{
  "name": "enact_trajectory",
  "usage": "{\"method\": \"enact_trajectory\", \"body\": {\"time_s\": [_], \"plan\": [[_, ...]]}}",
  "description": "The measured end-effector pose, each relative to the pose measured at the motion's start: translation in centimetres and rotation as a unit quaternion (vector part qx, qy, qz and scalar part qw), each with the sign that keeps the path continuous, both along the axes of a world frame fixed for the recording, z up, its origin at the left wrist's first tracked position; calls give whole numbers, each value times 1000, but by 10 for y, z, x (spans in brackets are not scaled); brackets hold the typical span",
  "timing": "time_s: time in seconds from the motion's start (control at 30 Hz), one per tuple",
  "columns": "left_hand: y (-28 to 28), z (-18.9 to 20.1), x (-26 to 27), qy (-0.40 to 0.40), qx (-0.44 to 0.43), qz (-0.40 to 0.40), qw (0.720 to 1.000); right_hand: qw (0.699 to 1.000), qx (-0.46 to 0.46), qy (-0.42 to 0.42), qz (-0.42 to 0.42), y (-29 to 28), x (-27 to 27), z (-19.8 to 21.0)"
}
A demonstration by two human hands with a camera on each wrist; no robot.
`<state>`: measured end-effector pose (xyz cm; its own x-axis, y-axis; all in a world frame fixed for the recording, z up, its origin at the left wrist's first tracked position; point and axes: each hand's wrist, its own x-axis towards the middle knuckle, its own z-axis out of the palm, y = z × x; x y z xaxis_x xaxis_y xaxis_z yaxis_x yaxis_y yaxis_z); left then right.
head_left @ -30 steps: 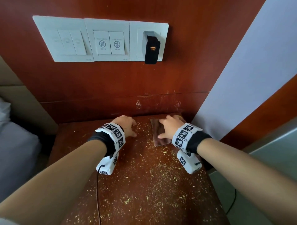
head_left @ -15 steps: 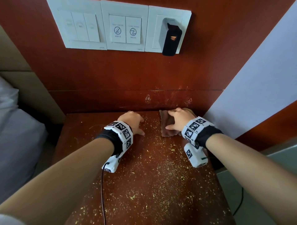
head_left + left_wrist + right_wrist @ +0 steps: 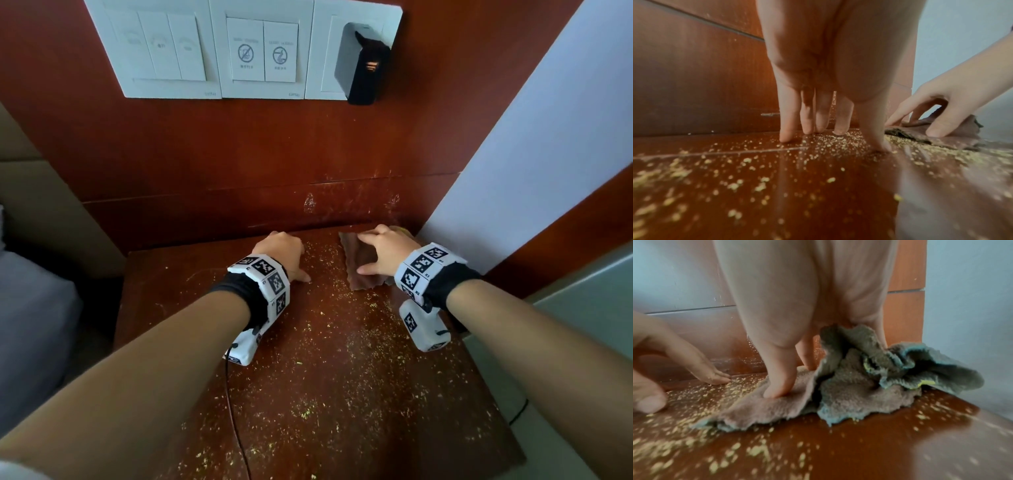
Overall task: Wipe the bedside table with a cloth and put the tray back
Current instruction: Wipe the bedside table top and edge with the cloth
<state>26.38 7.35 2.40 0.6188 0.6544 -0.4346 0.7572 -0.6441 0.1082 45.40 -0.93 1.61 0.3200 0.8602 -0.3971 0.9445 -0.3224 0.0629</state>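
bedside table [image 3: 342, 377]: red-brown wooden top, set in the corner between a wood wall panel [image 3: 239, 164] and a pale wall [image 3: 531, 137]. the top is scattered all over with yellowish crumbs [image 3: 760, 186].

cloth [image 3: 359, 263]: brownish-grey, fuzzy, lying at the back right of the table top close to the corner. part of it is flat on the wood and part is bunched up against the pale wall, showing a blue edge with a bit of yellow in the right wrist view.

right hand [image 3: 383, 250]: on the cloth, fingers spread and arched, thumb tip and fingertips pressing down into the fabric; some of the bunched part rises under the palm.

left hand [image 3: 281, 253]: just left of the cloth, not touching it as far as can be seen. fingers fairly straight and close together, tips and thumb planted on the bare wood among the crumbs.

wall fittings: white switch panel [image 3: 219, 51] above the table, with a black adapter [image 3: 363, 65] plugged in at its right end.

tray: does not show in any view.
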Motion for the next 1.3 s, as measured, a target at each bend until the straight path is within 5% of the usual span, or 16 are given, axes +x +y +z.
{"method": "enact_trajectory", "body": {"time_s": [0.33, 0.67, 0.97, 1.3], "plan": [[0, 0, -1, 24, 2, -25, 999, 1000, -6, 6, -29, -28, -9, -2], [-3, 1, -2, 27, 7, -33, 999, 998, 2, 1, -59, 3, -9, 0], [-4, 3, -3, 12, 6, -16, 1000, 999, 14, 0, -36, 28, -8, 5], [-4, 1, 0, -10, 1, 14, 1000, 999, 35, 23, 23, -5, -11, -7]]}}
